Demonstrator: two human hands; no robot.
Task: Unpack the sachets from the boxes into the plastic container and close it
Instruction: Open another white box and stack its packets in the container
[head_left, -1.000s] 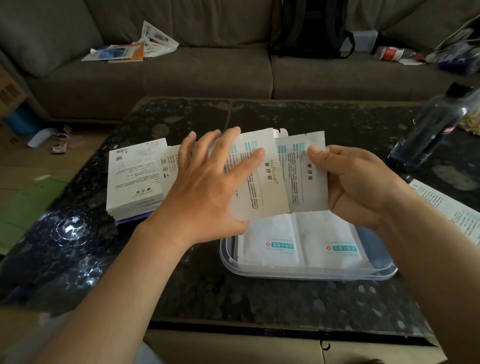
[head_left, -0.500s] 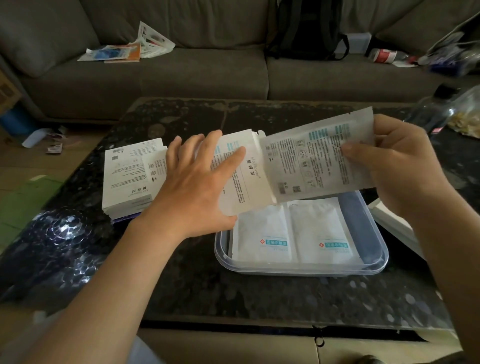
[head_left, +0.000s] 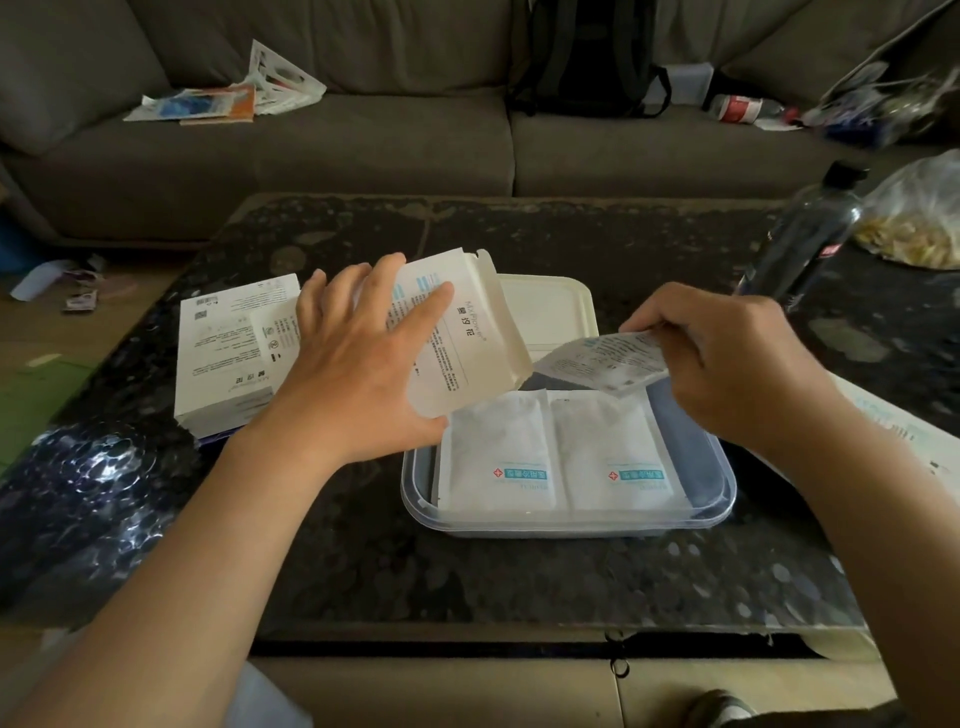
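Note:
My left hand (head_left: 358, 358) grips an open white box (head_left: 467, 338), held tilted above the left rim of the clear plastic container (head_left: 724, 470). My right hand (head_left: 727, 358) pinches a white sachet (head_left: 605, 364) by its right edge, nearly flat over the container's far side. Two white sachets (head_left: 556, 452) lie side by side inside the container. The cream lid (head_left: 545, 306) lies on the table just behind it. A stack of white boxes (head_left: 228, 353) sits to the left, partly hidden by my left hand.
A dark plastic bottle (head_left: 800, 239) stands at the table's right, with a clear bag of food (head_left: 914, 218) behind it. A printed leaflet (head_left: 898, 431) lies at the right edge. A grey sofa (head_left: 363, 140) with papers and a black backpack (head_left: 587, 52) runs behind the black table (head_left: 467, 571).
My right hand pulled the sachet out of the box to the right, then lowered and flattened it over the container. The lid behind is now uncovered. My left hand keeps hold of the box.

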